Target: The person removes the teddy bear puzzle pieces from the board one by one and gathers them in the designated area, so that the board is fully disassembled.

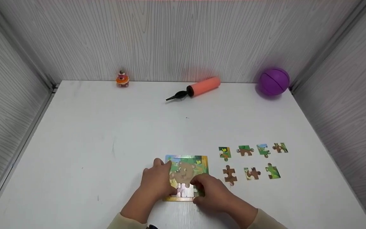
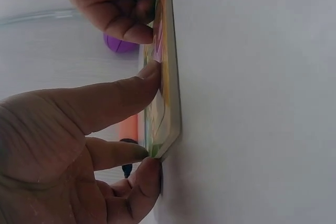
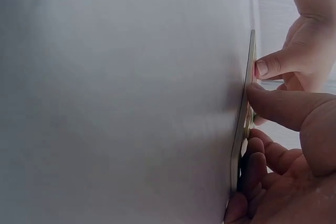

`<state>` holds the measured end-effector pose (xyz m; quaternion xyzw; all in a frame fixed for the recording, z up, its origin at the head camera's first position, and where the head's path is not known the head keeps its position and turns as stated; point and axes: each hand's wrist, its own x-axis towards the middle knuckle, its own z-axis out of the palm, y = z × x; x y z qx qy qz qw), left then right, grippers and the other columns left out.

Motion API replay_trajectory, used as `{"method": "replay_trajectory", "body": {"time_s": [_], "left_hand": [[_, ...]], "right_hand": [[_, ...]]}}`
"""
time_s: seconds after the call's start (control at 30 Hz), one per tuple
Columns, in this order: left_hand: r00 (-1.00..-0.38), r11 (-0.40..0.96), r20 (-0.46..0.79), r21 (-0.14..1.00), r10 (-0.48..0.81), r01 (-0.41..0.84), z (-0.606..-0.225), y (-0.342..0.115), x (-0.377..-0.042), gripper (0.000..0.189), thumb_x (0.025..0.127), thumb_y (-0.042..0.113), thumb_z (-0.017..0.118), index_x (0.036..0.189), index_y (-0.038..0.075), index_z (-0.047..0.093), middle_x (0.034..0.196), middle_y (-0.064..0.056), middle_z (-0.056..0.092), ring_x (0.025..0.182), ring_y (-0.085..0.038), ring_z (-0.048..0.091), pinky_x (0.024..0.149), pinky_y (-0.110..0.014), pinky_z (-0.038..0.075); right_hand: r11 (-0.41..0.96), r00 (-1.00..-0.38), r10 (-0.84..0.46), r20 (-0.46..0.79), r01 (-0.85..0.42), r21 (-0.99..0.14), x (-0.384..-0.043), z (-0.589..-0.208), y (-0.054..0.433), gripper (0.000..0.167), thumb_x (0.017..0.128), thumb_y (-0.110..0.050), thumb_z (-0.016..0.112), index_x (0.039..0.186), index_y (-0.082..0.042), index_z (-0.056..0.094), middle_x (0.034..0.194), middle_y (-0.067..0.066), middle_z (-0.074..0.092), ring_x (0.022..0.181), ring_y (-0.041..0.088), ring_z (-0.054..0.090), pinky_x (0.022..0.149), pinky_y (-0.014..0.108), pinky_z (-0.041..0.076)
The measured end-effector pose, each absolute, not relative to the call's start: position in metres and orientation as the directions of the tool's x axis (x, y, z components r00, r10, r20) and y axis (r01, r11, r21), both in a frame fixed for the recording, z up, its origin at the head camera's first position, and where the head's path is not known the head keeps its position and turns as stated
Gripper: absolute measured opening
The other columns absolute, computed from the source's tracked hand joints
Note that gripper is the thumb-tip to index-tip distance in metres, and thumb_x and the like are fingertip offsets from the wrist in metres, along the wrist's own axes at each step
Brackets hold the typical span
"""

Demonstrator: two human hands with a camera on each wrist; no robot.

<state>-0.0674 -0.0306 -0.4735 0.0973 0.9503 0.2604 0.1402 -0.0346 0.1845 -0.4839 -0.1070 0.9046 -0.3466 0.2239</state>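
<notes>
A square jigsaw puzzle board (image 1: 186, 199) with a bear picture lies flat on the white table. My left hand (image 1: 156, 181) grips its left side; in the left wrist view the thumb (image 2: 134, 88) presses on the top near the front edge, with fingers at the corner. On the other side, my right hand (image 1: 214, 192) holds the board's right front part, thumb at the front edge and index fingertip over the bear picture. Pinkish and green shapes show in the lower part of the frame. The right hand hides the board's lower right corner.
Several loose jigsaw pieces (image 1: 230, 175) lie in two rows right of the board. Along the back wall are a small toy figure (image 1: 122, 79), an orange and black hand pump (image 1: 204, 86) and a purple ball (image 1: 274, 81). Walls enclose the table's back and sides.
</notes>
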Motion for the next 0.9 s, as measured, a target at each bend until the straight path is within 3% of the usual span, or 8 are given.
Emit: {"method": "replay_trajectory", "body": {"time_s": [0.6,0.9], "left_hand": [[-0.945,0.849,-0.208,0.516,0.252,0.113,-0.4771,-0.0317,-0.0675,0.100,0.061,0.021,0.105,0.147,-0.002,0.060,0.112,-0.015,0.055,0.089,-0.029,0.056,0.075,-0.044,0.043],[-0.944,0.858,-0.214,0.500,0.251,0.115,-0.4763,-0.0320,-0.0683,0.101,0.061,0.025,0.105,0.148,0.000,0.060,0.116,-0.017,0.056,0.090,-0.030,0.059,0.076,-0.044,0.045]], "right_hand": [[0.713,-0.898,-0.300,-0.322,0.013,-0.701,-0.0347,-0.4827,0.1786,0.045,0.076,-0.006,0.092,0.106,-0.022,0.063,0.093,-0.007,0.062,0.085,0.017,0.058,0.074,0.035,0.052],[0.723,-0.912,-0.288,-0.292,-0.007,-0.691,-0.0328,-0.4846,0.1791,0.043,0.076,-0.013,0.093,0.106,-0.023,0.064,0.089,-0.009,0.062,0.082,0.014,0.059,0.072,0.032,0.053]]}}
